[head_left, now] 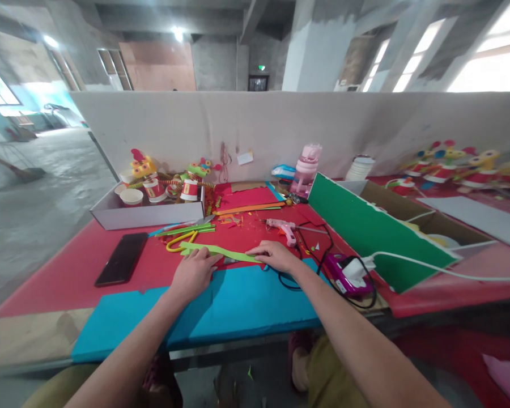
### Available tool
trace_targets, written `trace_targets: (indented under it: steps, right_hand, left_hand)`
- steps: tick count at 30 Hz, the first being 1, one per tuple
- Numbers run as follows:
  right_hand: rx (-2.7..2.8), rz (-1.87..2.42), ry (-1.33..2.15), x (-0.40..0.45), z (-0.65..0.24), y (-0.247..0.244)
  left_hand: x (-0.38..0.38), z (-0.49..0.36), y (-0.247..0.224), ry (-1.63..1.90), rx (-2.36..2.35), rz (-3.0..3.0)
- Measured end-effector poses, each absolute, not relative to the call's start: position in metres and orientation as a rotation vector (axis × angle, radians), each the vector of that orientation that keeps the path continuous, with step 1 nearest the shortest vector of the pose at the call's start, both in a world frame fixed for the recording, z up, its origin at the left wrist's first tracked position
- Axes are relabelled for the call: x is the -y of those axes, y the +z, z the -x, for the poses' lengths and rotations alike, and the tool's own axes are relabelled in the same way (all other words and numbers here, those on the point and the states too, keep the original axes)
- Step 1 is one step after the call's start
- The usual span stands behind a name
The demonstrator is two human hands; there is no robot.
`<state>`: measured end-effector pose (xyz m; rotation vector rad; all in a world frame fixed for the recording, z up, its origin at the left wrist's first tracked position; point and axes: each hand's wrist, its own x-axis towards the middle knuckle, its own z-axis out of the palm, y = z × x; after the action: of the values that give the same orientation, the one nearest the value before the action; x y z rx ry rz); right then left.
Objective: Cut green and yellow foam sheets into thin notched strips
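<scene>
A light green paper strip (232, 251) stretches left to right between my two hands, just above the blue sheet. At its left part, my left hand (195, 273) has its fingers closed down on the strip, the thumb reaching to the right. My right hand (276, 256) pinches the strip's right end between thumb and fingers. Behind my left hand lie a bent yellow pipe cleaner (182, 241), several thin green strips (189, 229) and a pair of scissors (198, 221). Beyond my right hand rests a pink glue gun (284, 229).
To the left are a black phone (122, 259) and a white box (148, 217) with paper-cup figures. At right stand a purple power strip (344, 276) with cables and a green-sided box (374, 226). A pink bottle (308, 167) stands near the white partition (255, 124).
</scene>
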<state>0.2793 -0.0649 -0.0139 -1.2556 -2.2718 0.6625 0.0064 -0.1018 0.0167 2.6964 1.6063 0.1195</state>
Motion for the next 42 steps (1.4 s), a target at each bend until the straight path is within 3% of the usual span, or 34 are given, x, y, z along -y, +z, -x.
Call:
trace_targets:
  steps: [42]
  right_hand:
    - [2.340, 1.281, 0.554, 0.062, -0.280, -0.017]
  left_hand:
    - [0.110, -0.025, 0.022, 0.061, -1.582, -2.768]
